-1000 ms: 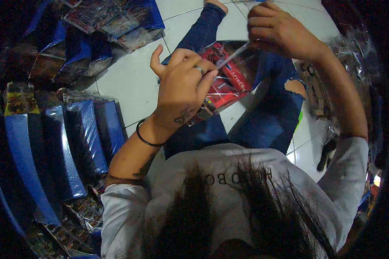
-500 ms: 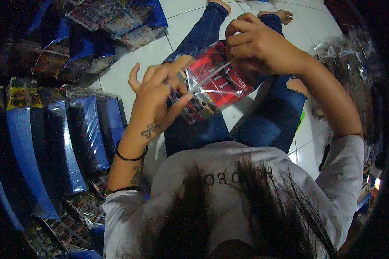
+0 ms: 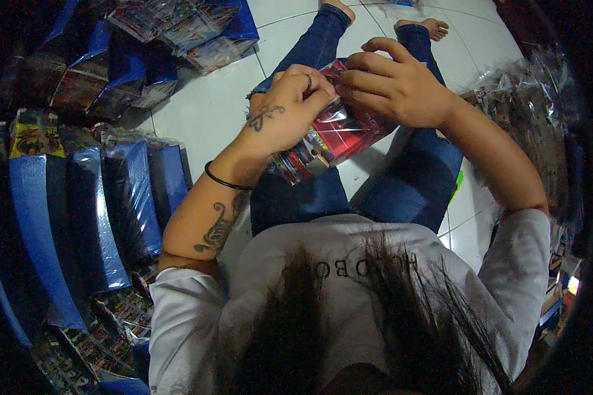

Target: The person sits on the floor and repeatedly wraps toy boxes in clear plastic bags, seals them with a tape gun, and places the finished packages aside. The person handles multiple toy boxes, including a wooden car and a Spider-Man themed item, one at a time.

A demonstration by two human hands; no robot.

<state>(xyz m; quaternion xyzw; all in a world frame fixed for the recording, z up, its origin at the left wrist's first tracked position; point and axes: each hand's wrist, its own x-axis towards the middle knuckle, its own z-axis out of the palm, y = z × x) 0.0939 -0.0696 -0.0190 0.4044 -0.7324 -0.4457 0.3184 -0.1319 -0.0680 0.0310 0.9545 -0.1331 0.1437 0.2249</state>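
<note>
A red and black printed package (image 3: pixel 349 137) in shiny clear plastic hangs tilted over my lap, between my thighs. My left hand (image 3: pixel 284 112) lies over its upper left part, thumb and fingers pinched together near the middle of the far edge. Close beside it, my right hand (image 3: pixel 394 85) grips the package's upper right part with bent fingers. The two hands' fingertips nearly meet there, and the fingers hide that part of the plastic. The lower left corner of the package sticks out below my left wrist.
Several blue boxes (image 3: pixel 36 191) in clear plastic stand in a row on my left. More plastic-wrapped packs (image 3: pixel 204 39) are stacked at the far left. A pile in clear wrapping (image 3: pixel 527 112) stands on my right. White floor tiles (image 3: pixel 296 39) lie beneath my outstretched legs.
My left hand has moved right and away from me, from the package's left end to its far edge beside my right hand. The clear strip across the package's front no longer shows.
</note>
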